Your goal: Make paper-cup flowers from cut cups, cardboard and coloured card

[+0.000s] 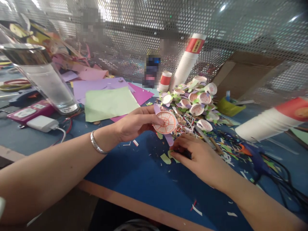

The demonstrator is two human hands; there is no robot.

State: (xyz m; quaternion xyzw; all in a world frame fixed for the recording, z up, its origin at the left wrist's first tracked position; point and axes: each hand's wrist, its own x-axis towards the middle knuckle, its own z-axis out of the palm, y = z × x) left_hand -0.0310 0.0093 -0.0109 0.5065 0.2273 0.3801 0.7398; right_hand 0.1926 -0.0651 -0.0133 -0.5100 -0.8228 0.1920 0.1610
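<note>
My left hand (138,123) pinches a round paper-cup bottom (166,122) between thumb and fingers. Orange lines and dots are drawn on its face, and purple paper tabs (169,140) stick out above and below it. Just to the right and lower, my right hand (192,150) is curled with thumb and fingertips together on a small green paper piece (171,154), close to the lower purple tab. Another green scrap (166,158) lies beside those fingertips. Behind both hands is a pile of similar decorated cup bottoms (197,109) with green and purple tabs.
Paper shavings (186,123) cover the table behind my right hand. Stacked paper cups (186,61) stand at the back; another stack (274,118) leans at right, near a blue glue gun (256,157) with cables. Coloured paper sheets (110,102) and a water glass (51,83) are at left.
</note>
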